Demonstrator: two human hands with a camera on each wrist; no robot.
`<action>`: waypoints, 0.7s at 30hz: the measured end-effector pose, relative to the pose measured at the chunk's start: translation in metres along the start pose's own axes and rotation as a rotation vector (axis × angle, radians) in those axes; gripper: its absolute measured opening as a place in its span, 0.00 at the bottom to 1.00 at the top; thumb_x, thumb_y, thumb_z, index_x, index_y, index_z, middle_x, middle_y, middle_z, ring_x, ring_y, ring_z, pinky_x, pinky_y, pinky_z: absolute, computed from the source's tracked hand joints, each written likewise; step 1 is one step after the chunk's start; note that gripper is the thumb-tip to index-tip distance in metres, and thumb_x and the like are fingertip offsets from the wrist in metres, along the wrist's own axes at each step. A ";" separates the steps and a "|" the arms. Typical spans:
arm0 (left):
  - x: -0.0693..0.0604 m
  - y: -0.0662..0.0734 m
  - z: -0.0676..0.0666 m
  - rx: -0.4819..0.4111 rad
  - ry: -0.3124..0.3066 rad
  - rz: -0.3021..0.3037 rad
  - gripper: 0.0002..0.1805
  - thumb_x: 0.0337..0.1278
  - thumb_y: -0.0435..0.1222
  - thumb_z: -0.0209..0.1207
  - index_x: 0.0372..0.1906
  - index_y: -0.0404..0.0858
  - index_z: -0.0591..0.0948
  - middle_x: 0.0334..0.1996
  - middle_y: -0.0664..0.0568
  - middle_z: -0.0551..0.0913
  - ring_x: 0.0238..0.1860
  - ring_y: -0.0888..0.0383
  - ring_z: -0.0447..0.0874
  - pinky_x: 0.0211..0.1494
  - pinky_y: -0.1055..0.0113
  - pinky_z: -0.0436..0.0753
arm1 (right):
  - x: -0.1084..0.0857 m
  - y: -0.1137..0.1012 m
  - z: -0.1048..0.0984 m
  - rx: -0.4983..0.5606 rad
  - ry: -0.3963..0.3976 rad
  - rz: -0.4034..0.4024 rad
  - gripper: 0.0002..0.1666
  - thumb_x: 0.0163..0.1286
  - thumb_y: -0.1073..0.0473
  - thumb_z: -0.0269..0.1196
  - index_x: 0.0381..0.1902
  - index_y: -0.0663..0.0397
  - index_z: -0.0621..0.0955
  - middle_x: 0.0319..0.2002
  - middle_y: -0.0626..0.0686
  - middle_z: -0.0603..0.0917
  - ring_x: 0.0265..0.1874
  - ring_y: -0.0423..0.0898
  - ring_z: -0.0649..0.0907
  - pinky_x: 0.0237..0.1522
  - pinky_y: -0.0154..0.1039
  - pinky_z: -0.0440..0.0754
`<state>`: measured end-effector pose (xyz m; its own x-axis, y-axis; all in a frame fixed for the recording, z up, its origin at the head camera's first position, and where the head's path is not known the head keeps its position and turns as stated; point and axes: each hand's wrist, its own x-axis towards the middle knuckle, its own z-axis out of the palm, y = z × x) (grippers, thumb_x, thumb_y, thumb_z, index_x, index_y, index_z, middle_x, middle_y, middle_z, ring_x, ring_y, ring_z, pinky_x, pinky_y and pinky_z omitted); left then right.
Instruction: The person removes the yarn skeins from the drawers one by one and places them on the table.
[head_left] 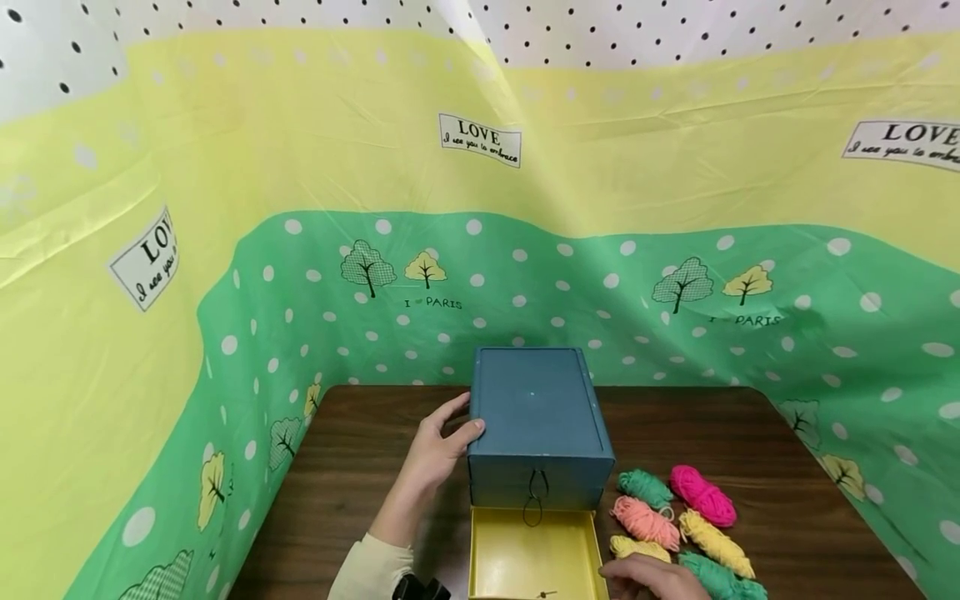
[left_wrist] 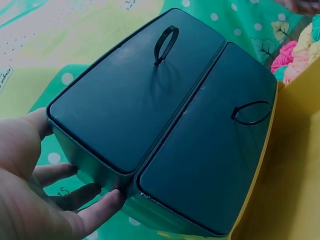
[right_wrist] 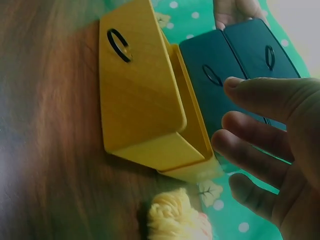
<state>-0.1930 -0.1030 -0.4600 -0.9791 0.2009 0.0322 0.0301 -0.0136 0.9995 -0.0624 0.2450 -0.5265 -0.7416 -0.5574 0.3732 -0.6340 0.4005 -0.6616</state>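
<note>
A dark blue drawer box (head_left: 534, 408) stands on the table, its two blue drawer fronts (left_wrist: 200, 145) closed, each with a black loop pull. Below them the yellow bottom drawer (head_left: 532, 550) is pulled out; the part visible from above holds no yarn. My left hand (head_left: 437, 446) rests against the box's left side, thumb at the top edge and fingers spread along the side wall. Just right of the drawer, my right hand (right_wrist: 280, 145) has its fingers loosely extended and holds nothing. Whether it touches the drawer's side, I cannot tell.
Several small yarn skeins lie right of the box, among them a magenta skein (head_left: 702, 495), a coral skein (head_left: 645, 522) and a yellow skein (head_left: 716, 542). The brown wooden table (head_left: 360, 425) is bordered by a patterned green and yellow curtain (head_left: 525, 283).
</note>
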 end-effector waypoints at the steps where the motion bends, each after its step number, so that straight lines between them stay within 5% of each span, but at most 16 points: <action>1: 0.000 0.000 0.000 -0.005 0.000 0.000 0.35 0.69 0.44 0.65 0.77 0.44 0.68 0.70 0.40 0.73 0.63 0.47 0.79 0.55 0.60 0.84 | 0.000 0.001 0.002 0.012 0.003 -0.023 0.18 0.66 0.67 0.68 0.52 0.48 0.85 0.36 0.39 0.84 0.34 0.28 0.79 0.28 0.28 0.76; 7: -0.001 0.001 0.000 -0.012 0.004 0.002 0.35 0.68 0.44 0.66 0.77 0.43 0.69 0.70 0.39 0.73 0.62 0.48 0.79 0.54 0.61 0.84 | 0.003 -0.002 0.009 0.041 0.018 -0.021 0.18 0.67 0.65 0.69 0.51 0.39 0.85 0.35 0.35 0.81 0.32 0.27 0.78 0.27 0.27 0.76; 15: -0.002 0.001 -0.001 -0.017 0.001 0.000 0.36 0.68 0.44 0.66 0.77 0.43 0.68 0.70 0.40 0.73 0.63 0.48 0.79 0.55 0.60 0.84 | 0.005 0.001 0.022 0.088 -0.018 -0.102 0.21 0.68 0.69 0.67 0.53 0.40 0.84 0.43 0.40 0.87 0.38 0.32 0.84 0.34 0.27 0.79; 18: -0.001 0.001 -0.001 -0.017 0.001 0.002 0.36 0.68 0.44 0.66 0.77 0.43 0.68 0.70 0.40 0.72 0.64 0.47 0.78 0.56 0.59 0.83 | 0.007 0.000 0.027 0.147 -0.052 -0.087 0.22 0.70 0.70 0.64 0.54 0.39 0.84 0.43 0.39 0.87 0.38 0.33 0.85 0.33 0.28 0.80; 21: -0.001 0.000 -0.001 -0.015 0.004 0.001 0.36 0.68 0.45 0.66 0.77 0.43 0.68 0.70 0.40 0.72 0.65 0.47 0.77 0.57 0.58 0.83 | 0.008 -0.007 0.032 0.180 -0.079 0.012 0.18 0.73 0.66 0.63 0.51 0.34 0.85 0.41 0.36 0.87 0.37 0.31 0.85 0.31 0.30 0.81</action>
<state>-0.1925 -0.1043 -0.4601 -0.9799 0.1967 0.0326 0.0276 -0.0282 0.9992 -0.0566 0.2146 -0.5394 -0.7247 -0.6119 0.3168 -0.5703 0.2746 -0.7742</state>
